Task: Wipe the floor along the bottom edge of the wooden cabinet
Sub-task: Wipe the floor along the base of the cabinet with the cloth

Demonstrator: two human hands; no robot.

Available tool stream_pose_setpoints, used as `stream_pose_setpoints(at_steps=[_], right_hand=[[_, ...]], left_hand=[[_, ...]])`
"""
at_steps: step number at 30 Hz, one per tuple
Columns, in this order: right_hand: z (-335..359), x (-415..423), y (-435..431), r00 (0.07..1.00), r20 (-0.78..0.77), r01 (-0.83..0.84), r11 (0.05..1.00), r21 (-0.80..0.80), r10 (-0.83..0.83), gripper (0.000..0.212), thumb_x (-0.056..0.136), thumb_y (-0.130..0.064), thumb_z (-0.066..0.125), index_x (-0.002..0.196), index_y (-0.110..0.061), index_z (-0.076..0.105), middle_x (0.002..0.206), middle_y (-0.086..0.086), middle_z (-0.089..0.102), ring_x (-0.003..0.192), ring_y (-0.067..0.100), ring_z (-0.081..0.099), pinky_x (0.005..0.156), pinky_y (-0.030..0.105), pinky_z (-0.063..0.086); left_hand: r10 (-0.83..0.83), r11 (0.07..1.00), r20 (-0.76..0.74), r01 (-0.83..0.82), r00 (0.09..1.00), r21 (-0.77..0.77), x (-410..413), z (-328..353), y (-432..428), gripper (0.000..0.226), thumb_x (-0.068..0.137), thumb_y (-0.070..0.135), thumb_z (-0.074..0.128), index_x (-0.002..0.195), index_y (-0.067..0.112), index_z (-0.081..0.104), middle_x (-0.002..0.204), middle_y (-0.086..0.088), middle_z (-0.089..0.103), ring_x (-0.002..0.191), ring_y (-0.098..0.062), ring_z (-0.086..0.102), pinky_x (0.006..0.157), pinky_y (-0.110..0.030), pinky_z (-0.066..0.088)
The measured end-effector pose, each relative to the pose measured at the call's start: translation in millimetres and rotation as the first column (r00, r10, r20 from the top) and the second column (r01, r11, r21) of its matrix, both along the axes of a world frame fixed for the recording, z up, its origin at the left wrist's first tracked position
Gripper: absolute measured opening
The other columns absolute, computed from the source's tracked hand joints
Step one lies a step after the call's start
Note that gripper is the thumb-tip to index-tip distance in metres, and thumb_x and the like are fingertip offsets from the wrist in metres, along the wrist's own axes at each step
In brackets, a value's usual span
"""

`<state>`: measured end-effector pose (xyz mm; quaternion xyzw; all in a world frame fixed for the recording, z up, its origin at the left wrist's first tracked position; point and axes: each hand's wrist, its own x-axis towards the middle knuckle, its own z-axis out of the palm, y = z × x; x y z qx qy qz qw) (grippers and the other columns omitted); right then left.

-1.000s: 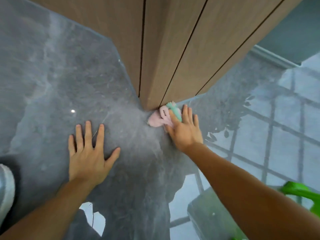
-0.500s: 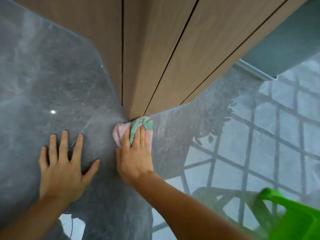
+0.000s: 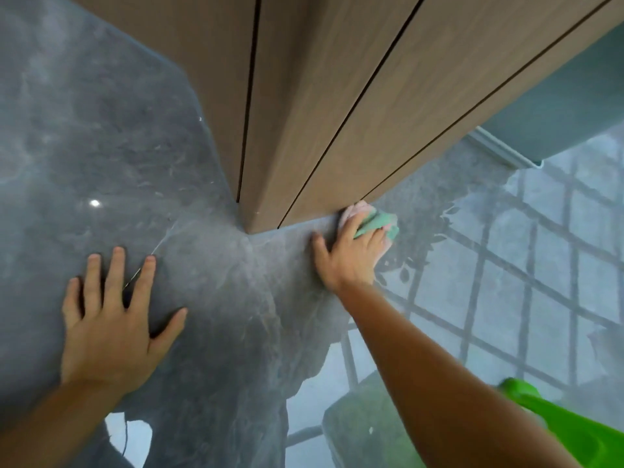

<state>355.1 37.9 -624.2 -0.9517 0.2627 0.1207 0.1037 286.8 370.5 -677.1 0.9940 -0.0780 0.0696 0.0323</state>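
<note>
The wooden cabinet (image 3: 324,106) rises from the glossy grey marble floor (image 3: 111,163), its corner meeting the floor near the middle of the view. My right hand (image 3: 347,255) presses a pink and green cloth (image 3: 374,221) flat on the floor, tight against the cabinet's bottom edge just right of the corner. Fingers cover much of the cloth. My left hand (image 3: 111,319) lies flat on the floor to the left, fingers spread, holding nothing.
A bright green plastic object (image 3: 570,423) sits at the lower right, beside my right forearm. A pale skirting strip (image 3: 506,153) runs along the wall at the right. The floor on the right reflects a window grid.
My right hand has slid the cloth from the cabinet corner to the right along the bottom edge. The left hand has stayed planted on the floor.
</note>
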Motion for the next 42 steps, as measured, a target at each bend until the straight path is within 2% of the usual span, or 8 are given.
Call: stream_pose_setpoints(at_steps=[8,18,22,25,29,33,38,42], right_hand=[[-14.5,-46.8,25.8,0.804,0.011,-0.593,0.803,-0.051,0.595,0.084,0.087,-0.080,0.022,0.155,-0.032,0.007,0.162,0.023,0.012,0.149,0.045,0.001,0.122,0.056,-0.001],[-9.7,-21.7,10.2,0.993,0.025,-0.118,0.992,-0.036,0.119,0.098,0.077,-0.086,0.024,0.155,-0.027,0.015,0.157,0.037,0.010,0.147,0.051,0.000,0.120,0.059,-0.006],[1.9,-59.9,82.2,0.895,-0.084,-0.433,0.899,0.067,0.438,0.100,0.076,-0.088,0.022,0.155,-0.031,-0.003,0.158,0.036,0.001,0.145,0.052,-0.012,0.118,0.060,-0.013],[31.8,-58.4,67.9,0.871,-0.039,-0.476,0.862,0.175,0.489,0.077,0.087,-0.065,0.047,0.152,-0.034,0.022,0.157,0.022,0.028,0.146,0.045,0.014,0.120,0.055,0.021],[73.0,-59.2,42.0,0.857,0.421,-0.332,0.943,0.010,0.297,0.021,0.084,-0.026,0.060,0.096,-0.016,0.075,0.093,0.008,0.073,0.088,0.034,0.062,0.070,0.036,0.053],[66.9,-54.6,50.2,0.782,0.596,-0.258,0.965,0.042,0.183,0.030,0.087,-0.037,0.054,0.107,-0.020,0.068,0.119,0.005,0.059,0.111,0.024,0.050,0.088,0.032,0.047],[-4.1,-63.0,88.4,0.900,0.029,-0.433,0.900,-0.044,0.435,0.084,0.088,-0.077,0.025,0.156,-0.034,0.000,0.165,0.019,-0.002,0.150,0.043,-0.008,0.118,0.064,0.002],[-23.1,-62.7,60.6,0.824,0.044,-0.561,0.824,-0.082,0.565,0.080,0.085,-0.083,0.018,0.154,-0.045,0.003,0.164,0.020,0.007,0.150,0.042,-0.006,0.119,0.063,0.005]], left_hand=[[-0.005,0.999,-0.045,0.006,0.999,0.031,-1.3,-2.6,0.5,0.086,0.091,0.068,0.038,0.159,0.015,0.036,0.168,-0.024,0.026,0.154,-0.050,0.025,0.124,-0.062,0.016],[0.004,1.000,-0.007,-0.004,1.000,0.008,-1.2,-3.0,-1.1,0.085,0.092,0.069,0.038,0.159,0.015,0.038,0.168,-0.024,0.028,0.153,-0.050,0.027,0.124,-0.061,0.017],[0.007,1.000,-0.069,-0.006,0.998,0.019,0.2,2.8,-0.3,0.087,0.092,0.070,0.035,0.159,0.015,0.035,0.168,-0.025,0.027,0.155,-0.050,0.024,0.125,-0.063,0.015],[0.007,1.000,-0.086,-0.005,0.996,0.026,-1.0,3.0,-2.7,0.087,0.092,0.071,0.033,0.160,0.016,0.033,0.169,-0.024,0.026,0.155,-0.050,0.023,0.125,-0.062,0.014],[-0.001,1.000,-0.075,0.002,0.997,0.015,-1.1,1.6,-2.5,0.087,0.092,0.072,0.033,0.160,0.016,0.033,0.169,-0.024,0.026,0.155,-0.049,0.023,0.125,-0.062,0.014],[0.011,1.000,-0.067,-0.011,0.998,0.011,-0.9,1.1,-1.6,0.087,0.093,0.072,0.033,0.160,0.017,0.033,0.169,-0.024,0.026,0.155,-0.049,0.022,0.125,-0.062,0.015],[0.014,1.000,-0.066,-0.013,0.998,0.010,-0.2,-1.4,-3.7,0.087,0.091,0.071,0.035,0.160,0.018,0.034,0.169,-0.022,0.025,0.155,-0.049,0.022,0.125,-0.061,0.014],[0.010,1.000,-0.065,-0.010,0.998,0.005,0.0,-2.2,-2.6,0.087,0.091,0.071,0.035,0.159,0.018,0.034,0.169,-0.023,0.026,0.155,-0.049,0.022,0.124,-0.061,0.014]])
